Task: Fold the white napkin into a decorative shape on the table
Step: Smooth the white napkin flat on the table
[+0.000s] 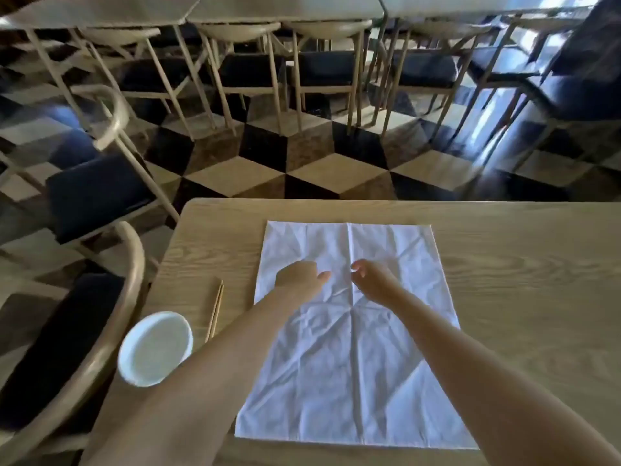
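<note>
So the napkin is lying spread out flat on the table, one layer as far as I can tell, with old crease lines fanning out from its middle and one long crease running 12 to 6 straight down the centre. Its long axis looks to run 12 to 6 too, away from the person, though the wide lens may be stretching that. Both hands sit over the far half, either side of that centre crease: left hand at about 11 from the middle, right hand at about 1, close together but not touching. Fingers are loosely curled on both, nothing gripped that I can see; can't tell if they rest on the cloth or float just above it. Neither hand is really nearer, it's pretty symmetric, so I'd guess the next fold works off that centre line or the far corners at 12. Bowl and chopsticks sit off at 9, clear of the cloth. No writing or labels anywhere that I can read.
</note>
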